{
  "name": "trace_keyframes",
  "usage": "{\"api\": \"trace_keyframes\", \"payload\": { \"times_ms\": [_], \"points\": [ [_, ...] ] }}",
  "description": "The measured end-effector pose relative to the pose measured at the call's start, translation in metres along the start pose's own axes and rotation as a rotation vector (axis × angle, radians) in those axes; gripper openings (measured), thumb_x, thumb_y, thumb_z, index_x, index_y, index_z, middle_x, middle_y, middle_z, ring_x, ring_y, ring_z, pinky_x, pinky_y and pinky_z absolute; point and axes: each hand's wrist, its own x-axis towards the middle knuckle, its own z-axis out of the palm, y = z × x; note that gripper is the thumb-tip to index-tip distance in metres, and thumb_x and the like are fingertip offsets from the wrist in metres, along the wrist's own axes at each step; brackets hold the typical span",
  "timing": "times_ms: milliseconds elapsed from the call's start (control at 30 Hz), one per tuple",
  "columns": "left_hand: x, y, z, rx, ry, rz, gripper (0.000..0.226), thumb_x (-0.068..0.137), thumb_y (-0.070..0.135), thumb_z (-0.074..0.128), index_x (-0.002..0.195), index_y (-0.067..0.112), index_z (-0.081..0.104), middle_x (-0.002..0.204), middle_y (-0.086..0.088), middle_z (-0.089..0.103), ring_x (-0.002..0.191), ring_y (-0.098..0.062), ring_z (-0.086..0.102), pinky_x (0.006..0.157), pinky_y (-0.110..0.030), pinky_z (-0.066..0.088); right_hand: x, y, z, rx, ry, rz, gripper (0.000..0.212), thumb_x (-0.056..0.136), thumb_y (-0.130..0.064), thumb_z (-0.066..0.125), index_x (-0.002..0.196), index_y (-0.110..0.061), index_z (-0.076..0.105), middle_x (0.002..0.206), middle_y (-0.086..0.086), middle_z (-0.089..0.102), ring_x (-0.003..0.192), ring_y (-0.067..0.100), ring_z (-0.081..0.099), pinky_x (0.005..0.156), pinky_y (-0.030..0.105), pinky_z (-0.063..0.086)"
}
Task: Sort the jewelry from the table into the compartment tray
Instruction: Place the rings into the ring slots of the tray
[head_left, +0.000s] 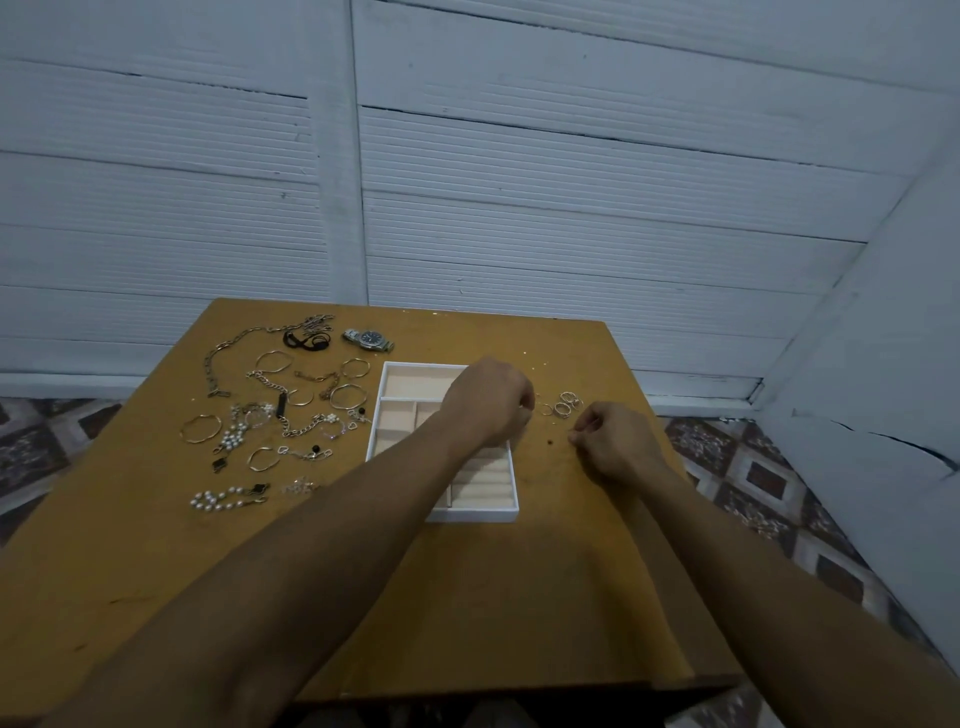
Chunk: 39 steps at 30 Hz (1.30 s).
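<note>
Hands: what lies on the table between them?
Head view: small rings and a tiny dark piece lie between the left hand and right hand.

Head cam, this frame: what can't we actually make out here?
All in the head view.
- Left hand: fingers curl away from the camera; its back hides whether they hold anything.
- Right hand: fingertips close together; anything between them is too small to see.
- Tray: middle compartments covered by the left hand and forearm.
- Dark speck beside the right hand: too small to identify.
</note>
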Motion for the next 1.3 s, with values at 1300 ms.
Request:
{"api": "trace_keyframes", "payload": {
  "times_ms": [1300],
  "points": [
    [0.043,0.012,0.005,-0.028,-0.097,0.002,0.01,0.08,0.022,0.074,0.081,0.025,0.064,0.095,0.002,0.069,0.09,-0.019,0.062,0.077,-0.033,0.053,-0.015,0.017,-0.03,0.316,0.0,0.009,0.009,0.084,-0.027,0.072,0.079,-0.021,0.07,0.081,-0.002,0.069,0.08,0.016,0.063,0.073,0.037,0.054]
  ]
}}
